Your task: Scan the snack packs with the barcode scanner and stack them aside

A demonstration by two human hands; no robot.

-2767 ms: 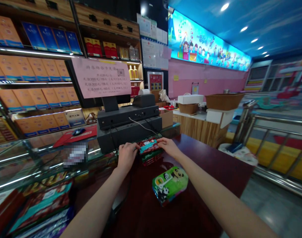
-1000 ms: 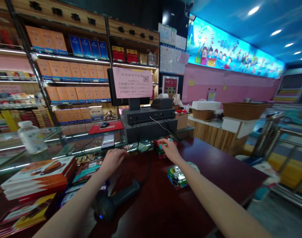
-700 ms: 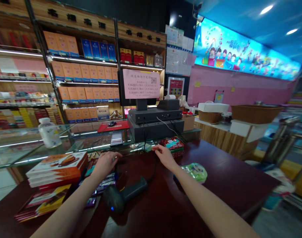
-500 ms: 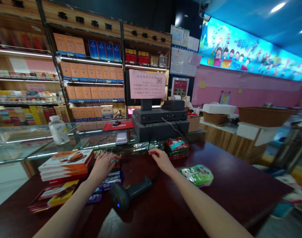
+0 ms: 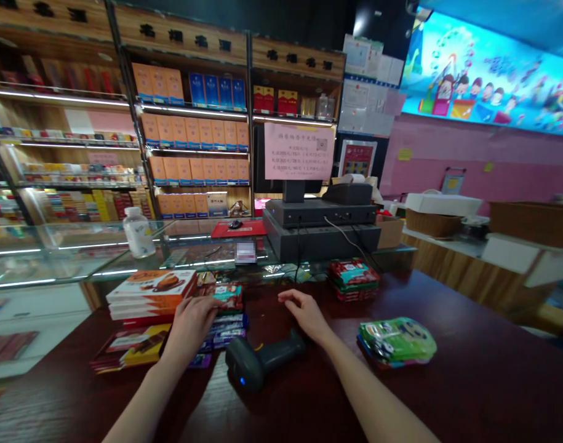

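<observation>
My left hand [image 5: 193, 323] is over the left side of the counter, its fingers loosely bent and apart. Its fingertips come up to the near left edge of a brown and teal snack packet [image 5: 229, 296], and I see no grip on it. Purple-wrapped bars [image 5: 228, 329] lie partly under this hand. Beside it are a stack of white and orange boxes [image 5: 152, 288] and flat red and yellow chocolate packs [image 5: 140, 346]. My right hand [image 5: 305, 315] hovers with slightly curled fingers and holds nothing. Between my forearms lies a black barcode scanner [image 5: 263, 362], its blue light on.
Red and teal packets [image 5: 352, 278] are piled at the back right; green packets [image 5: 396, 341] lie nearer. Behind stand a cash register [image 5: 320, 227] with a pink sign [image 5: 299, 151] and a white bottle [image 5: 139, 232] on the glass case. Stocked shelves line the wall.
The view has turned left, shifting the scene rightward. My left hand has drawn back from the brown and teal packet, which now shows more fully. My right hand stays raised and empty.
</observation>
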